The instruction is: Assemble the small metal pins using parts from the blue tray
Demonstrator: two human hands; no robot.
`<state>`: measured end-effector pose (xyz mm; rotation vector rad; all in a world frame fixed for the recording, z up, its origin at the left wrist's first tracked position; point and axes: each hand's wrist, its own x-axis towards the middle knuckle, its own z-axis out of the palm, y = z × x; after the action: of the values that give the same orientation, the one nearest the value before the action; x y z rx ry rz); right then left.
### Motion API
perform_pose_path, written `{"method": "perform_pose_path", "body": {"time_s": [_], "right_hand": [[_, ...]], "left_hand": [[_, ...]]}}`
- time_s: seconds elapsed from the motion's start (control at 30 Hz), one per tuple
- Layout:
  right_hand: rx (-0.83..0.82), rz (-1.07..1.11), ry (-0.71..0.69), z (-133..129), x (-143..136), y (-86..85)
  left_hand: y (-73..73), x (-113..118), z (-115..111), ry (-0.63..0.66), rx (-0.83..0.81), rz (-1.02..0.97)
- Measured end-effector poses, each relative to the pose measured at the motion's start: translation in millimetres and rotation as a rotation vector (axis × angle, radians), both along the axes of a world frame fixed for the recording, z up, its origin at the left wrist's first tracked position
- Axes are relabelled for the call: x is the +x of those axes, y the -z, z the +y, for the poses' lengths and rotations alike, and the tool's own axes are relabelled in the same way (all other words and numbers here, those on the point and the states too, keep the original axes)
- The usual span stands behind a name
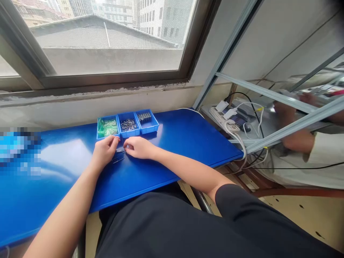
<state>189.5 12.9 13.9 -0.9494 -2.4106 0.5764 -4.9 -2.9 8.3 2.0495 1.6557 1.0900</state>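
Note:
My left hand is closed in a pinch near the front of the left blue bin; what its fingertips hold is too small to make out. Close beside it, my right hand is curled with thumb and fingers together around something small and shiny. A thin metal piece shows between the two hands. Just below lies another slim dark metal piece on the blue table. Behind the hands, the left bin contains a green bag with pale thin pieces.
The middle bin has many metal pin-like pieces; the right bin has small metal parts. A blue tabletop runs under the window. At right stand a metal frame, a power strip with cables, and another person's blurred arm.

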Motion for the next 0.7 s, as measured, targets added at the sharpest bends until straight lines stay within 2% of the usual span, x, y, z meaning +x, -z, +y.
{"method": "perform_pose_path", "body": {"time_s": [0.07, 0.2, 0.33, 0.43, 0.57, 0.7], "right_hand": [[-0.008, 0.155, 0.025, 3.9, 0.5, 2.5], [-0.117, 0.398, 0.099, 10.4, 0.5, 5.6], [-0.304, 0.579, 0.141, 13.4, -3.4, 11.7], [-0.491, 0.723, 0.115, 14.9, -7.7, 16.1], [-0.604, 0.846, 0.098, 17.9, -11.6, 18.0], [-0.676, 0.874, 0.116, 21.0, -12.0, 18.3]], "left_hand": [[-0.7, -0.3, -0.4, -0.011, -0.004, -0.020], [-0.1, -0.4, -0.8, 0.052, -0.011, -0.043], [0.7, 0.7, -2.3, 0.119, -0.011, -0.045], [0.2, 2.2, -3.7, 0.154, -0.030, -0.039], [0.8, 3.1, -3.4, 0.154, -0.027, -0.027], [2.0, 2.5, -2.1, 0.131, -0.013, -0.023]]}}
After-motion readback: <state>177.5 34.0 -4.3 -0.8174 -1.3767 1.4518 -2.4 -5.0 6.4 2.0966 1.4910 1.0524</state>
